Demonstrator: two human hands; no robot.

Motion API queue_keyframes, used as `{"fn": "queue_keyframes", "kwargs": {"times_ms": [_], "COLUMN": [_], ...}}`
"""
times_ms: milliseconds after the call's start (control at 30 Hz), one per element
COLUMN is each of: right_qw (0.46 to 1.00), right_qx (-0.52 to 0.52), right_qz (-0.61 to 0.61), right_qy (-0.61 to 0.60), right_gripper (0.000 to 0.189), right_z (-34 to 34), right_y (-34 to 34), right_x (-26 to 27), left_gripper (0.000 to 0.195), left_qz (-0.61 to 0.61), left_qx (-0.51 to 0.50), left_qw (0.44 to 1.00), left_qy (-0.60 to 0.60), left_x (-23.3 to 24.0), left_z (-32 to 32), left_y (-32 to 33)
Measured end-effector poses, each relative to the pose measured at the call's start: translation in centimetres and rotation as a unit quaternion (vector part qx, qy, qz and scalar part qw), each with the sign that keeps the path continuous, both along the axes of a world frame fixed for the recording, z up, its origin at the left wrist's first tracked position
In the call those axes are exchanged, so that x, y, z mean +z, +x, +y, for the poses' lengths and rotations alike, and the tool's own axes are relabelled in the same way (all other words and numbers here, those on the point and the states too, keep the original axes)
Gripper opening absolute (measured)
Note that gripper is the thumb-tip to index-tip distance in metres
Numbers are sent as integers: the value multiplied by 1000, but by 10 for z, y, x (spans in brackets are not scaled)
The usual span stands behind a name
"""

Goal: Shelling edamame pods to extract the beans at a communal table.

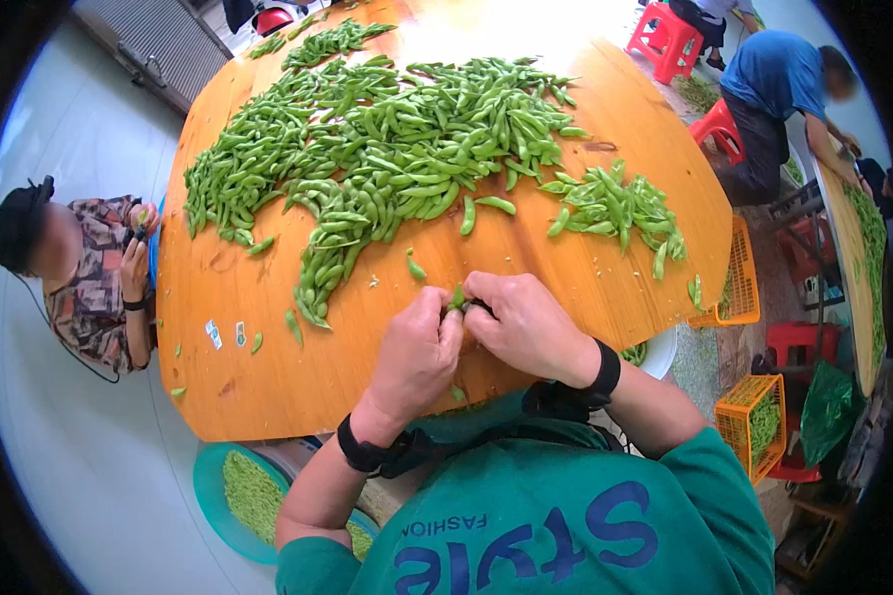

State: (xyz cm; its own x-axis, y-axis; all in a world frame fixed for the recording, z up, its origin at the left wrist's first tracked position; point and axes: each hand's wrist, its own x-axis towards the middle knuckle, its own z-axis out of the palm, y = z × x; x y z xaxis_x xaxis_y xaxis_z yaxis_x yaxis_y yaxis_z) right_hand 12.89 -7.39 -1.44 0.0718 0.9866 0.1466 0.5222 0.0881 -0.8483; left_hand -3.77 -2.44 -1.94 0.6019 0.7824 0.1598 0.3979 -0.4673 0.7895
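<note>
My left hand (417,349) and my right hand (528,323) meet over the near side of a wooden table (238,409). A green soybean pod (457,297) is pinched between their fingertips, partly hidden by them. Something dark shows at my right thumb and fingers, too small to make out. Just beyond the hands lies a single pod (416,265). A large pile of soybean pods (402,141) spreads over the middle and far part of the table. On the right is a smaller heap of paler, flatter pods (618,204).
Below the table's near left edge stands a teal basin (207,513) holding shelled green beans (249,491). A person (97,260) sits at left, hands raised. Orange crates (751,431), red stools (796,342) and another person (770,82) at a second table are at right.
</note>
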Motion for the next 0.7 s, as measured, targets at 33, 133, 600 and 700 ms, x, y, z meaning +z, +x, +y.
{"fn": "queue_keyframes", "kwargs": {"times_ms": [33, 133, 600, 700], "right_qw": [1000, 1000, 999, 995], "right_qx": [-1, -6, -13, -1], "right_qz": [-10, -27, 21, 55], "right_qy": [2, 10, -38, -87], "right_gripper": [11, 10, 15, 18], "right_z": [-1, -2, 2, 0], "right_y": [0, -2, 7, 10], "right_x": [-1, -1, -4, 3], "left_gripper": [10, 11, 27, 23], "left_qz": [-4, 7, 63, 45], "left_qx": [0, -4, 22, 20], "left_qw": [999, 998, 992, 980], "left_qy": [32, 55, 111, 191], "left_x": [-2, -3, 0, 13], "left_z": [0, -2, -10, -7], "left_y": [0, 0, -11, -6]}}
